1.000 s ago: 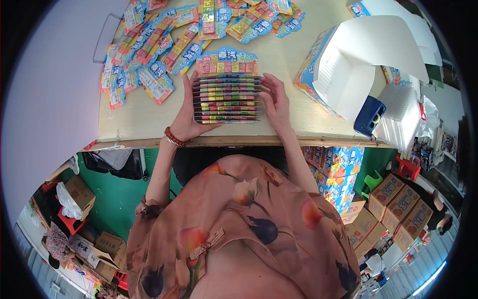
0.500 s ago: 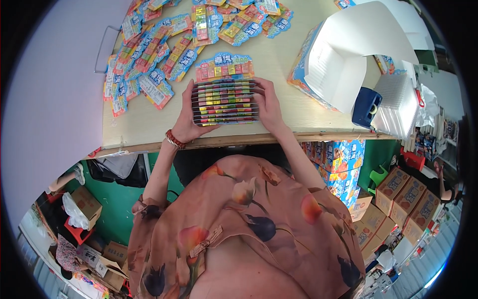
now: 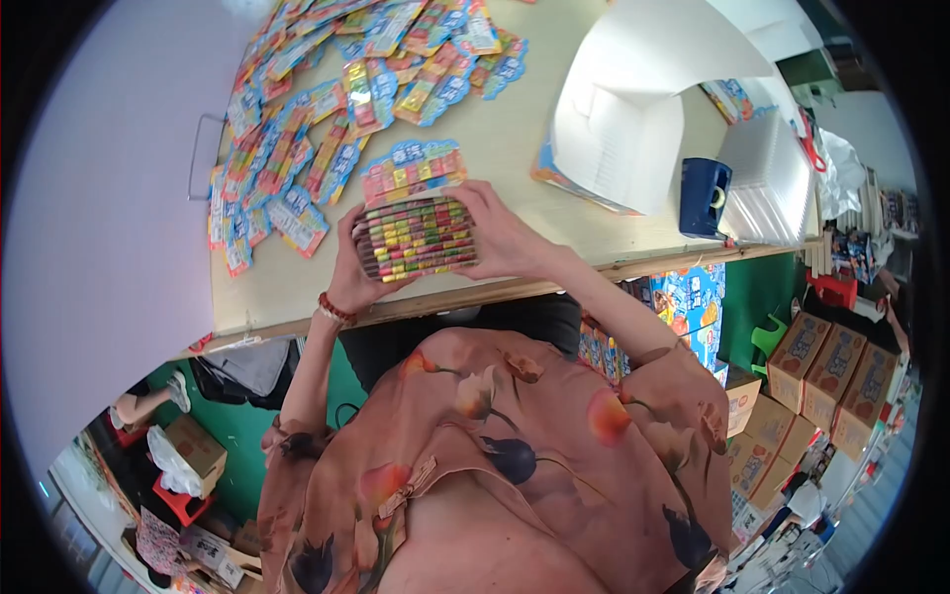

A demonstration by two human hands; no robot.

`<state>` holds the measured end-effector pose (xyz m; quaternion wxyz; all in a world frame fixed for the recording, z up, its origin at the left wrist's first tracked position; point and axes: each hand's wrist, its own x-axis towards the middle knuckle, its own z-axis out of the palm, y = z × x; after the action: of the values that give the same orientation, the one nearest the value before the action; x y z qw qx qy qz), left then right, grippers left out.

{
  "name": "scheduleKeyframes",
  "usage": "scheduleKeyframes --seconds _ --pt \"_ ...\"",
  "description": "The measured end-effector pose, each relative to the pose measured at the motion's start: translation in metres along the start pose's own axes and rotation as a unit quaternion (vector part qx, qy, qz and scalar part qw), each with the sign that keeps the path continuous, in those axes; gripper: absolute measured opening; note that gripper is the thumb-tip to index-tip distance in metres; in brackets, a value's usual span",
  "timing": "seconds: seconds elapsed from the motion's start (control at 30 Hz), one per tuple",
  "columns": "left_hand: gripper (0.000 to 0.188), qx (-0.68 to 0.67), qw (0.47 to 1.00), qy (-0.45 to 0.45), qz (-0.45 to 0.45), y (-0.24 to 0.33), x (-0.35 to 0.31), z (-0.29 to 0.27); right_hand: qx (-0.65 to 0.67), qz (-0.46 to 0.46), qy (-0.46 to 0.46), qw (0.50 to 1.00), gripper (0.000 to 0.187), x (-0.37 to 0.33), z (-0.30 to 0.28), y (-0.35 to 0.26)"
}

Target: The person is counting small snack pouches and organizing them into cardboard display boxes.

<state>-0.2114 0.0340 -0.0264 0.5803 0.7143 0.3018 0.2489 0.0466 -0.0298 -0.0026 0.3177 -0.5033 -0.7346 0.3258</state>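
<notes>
Between my hands stands a stack of candy packs (image 3: 424, 240), blister cards with rows of small coloured pieces, edges facing me. My left hand (image 3: 358, 265) grips its left side, the thumb along the bottom. On the right side, my right hand (image 3: 497, 234) is closed round the stack, fingers over its far top corner. Just behind it a single candy pack (image 3: 413, 170) shows its blue scalloped header. To the far left lies a loose pile of the same candy packs (image 3: 287, 148). The white open carton (image 3: 623, 139) stands to the right.
Right of the carton are a dark blue tape dispenser (image 3: 705, 198) and a stack of clear plastic trays (image 3: 767, 178). A wire handle (image 3: 205, 158) sticks out at the table's left. Below the wooden table edge (image 3: 515, 289) stand printed boxes (image 3: 693, 297) and brown cartons (image 3: 831, 371).
My hands and the stack have shifted slightly toward me, and the packs are pressed closer together. My right fingers have moved up over the top corner. The whole view has turned a little.
</notes>
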Motion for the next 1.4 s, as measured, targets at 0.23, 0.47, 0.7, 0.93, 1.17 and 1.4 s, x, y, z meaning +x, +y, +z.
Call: scheduleKeyframes --seconds 0.23,0.47,0.7,0.93,1.17,1.4 --pt "0.098 0.111 0.980 -0.032 0.162 0.092 0.063 0.016 -0.022 0.023 0.118 0.993 0.106 -0.043 -0.086 -0.042" --pt "0.106 0.188 0.944 -0.090 0.255 0.146 0.148 0.053 -0.059 0.058 0.218 0.972 0.107 -0.065 -0.160 -0.048" --pt "0.105 0.114 0.964 -0.179 0.158 0.143 0.230 0.109 -0.134 0.136 0.184 0.964 0.106 -0.087 -0.208 0.016" --pt "0.102 0.272 0.923 -0.184 0.203 0.107 0.244 0.134 -0.326 0.109 0.258 0.903 0.080 -0.099 -0.160 0.027" --pt "0.101 0.241 0.932 -0.190 0.193 0.103 0.253 0.145 -0.346 0.096 0.294 0.886 0.017 -0.111 -0.147 0.030" --pt "0.100 0.313 0.901 -0.186 0.235 0.088 0.245 0.149 -0.380 0.052 0.137 0.913 0.011 -0.103 -0.183 0.030"
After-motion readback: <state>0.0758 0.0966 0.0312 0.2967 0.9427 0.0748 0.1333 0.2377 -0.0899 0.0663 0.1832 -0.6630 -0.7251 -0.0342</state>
